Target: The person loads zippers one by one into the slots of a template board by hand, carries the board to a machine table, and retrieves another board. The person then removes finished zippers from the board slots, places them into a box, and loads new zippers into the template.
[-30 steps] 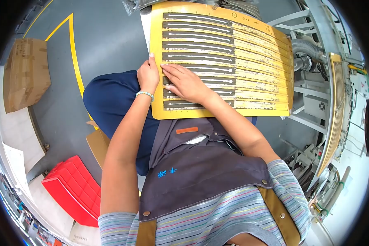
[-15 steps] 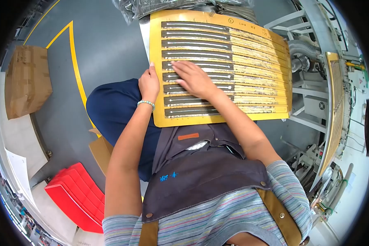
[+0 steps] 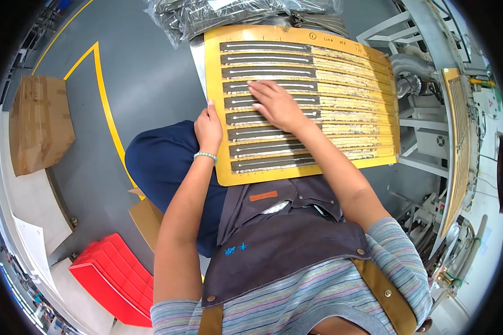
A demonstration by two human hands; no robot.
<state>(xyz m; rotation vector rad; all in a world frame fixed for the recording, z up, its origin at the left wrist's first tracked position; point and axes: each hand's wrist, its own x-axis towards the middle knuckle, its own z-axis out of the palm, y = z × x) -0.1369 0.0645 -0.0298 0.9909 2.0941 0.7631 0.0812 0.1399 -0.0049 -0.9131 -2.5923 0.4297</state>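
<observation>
A yellow board [image 3: 296,34] rests across my lap, tilted a little. Its left half carries a column of dark grey strips [image 3: 265,47], each with a thin white line along it. To their right run bare, shiny, worn-looking bands [image 3: 355,106]. My left hand [image 3: 208,131] is closed round the board's left edge, thumb on top, the other fingers hidden beneath. Flat on the dark strips lies my right hand [image 3: 279,106], fingers stretched out and pointing left, around the middle of the column.
Clear plastic bags [image 3: 207,19] are heaped beyond the board. A cardboard box [image 3: 42,123] and red stacked bins [image 3: 114,279] stand at left. On the right are a white metal frame [image 3: 425,123], a flexible duct [image 3: 411,66] and another slotted yellow board [image 3: 457,139].
The whole view has shifted slightly. My right hand has slid a little up and to the right across the strips. My left hand keeps its hold on the board's edge.
</observation>
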